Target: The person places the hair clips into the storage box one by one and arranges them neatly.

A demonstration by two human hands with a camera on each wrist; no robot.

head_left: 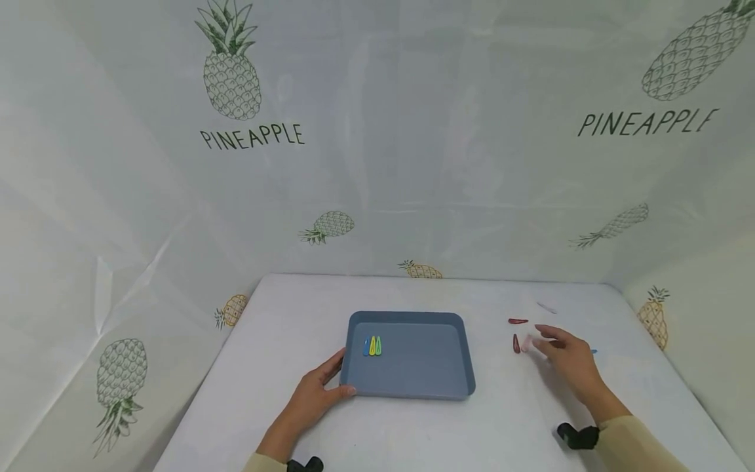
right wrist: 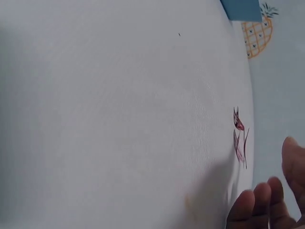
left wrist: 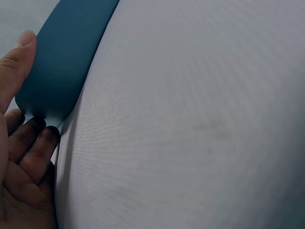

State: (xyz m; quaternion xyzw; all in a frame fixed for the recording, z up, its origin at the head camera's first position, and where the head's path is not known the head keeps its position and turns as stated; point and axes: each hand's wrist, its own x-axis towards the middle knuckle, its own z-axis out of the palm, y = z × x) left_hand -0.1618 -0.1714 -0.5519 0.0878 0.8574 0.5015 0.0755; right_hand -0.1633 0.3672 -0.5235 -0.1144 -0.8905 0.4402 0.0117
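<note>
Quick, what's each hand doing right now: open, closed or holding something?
Left hand: holding the blue-gray tray at its near left corner.
Right hand: open, holding nothing, near the clips.

The head view looks forward and down at the table (head_left: 413, 429); both wrist views, much closer, share the tray (head_left: 421, 360) with it.

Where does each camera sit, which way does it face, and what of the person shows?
Head: worn on the head, facing forward and down at the table; left hand and right hand both show.
Left wrist: on that wrist, facing the tray and table; left hand partly shows.
Right wrist: on that wrist, facing the table and small clips; right hand partly shows.
Shared: head and left wrist both show the left hand at the tray.
</note>
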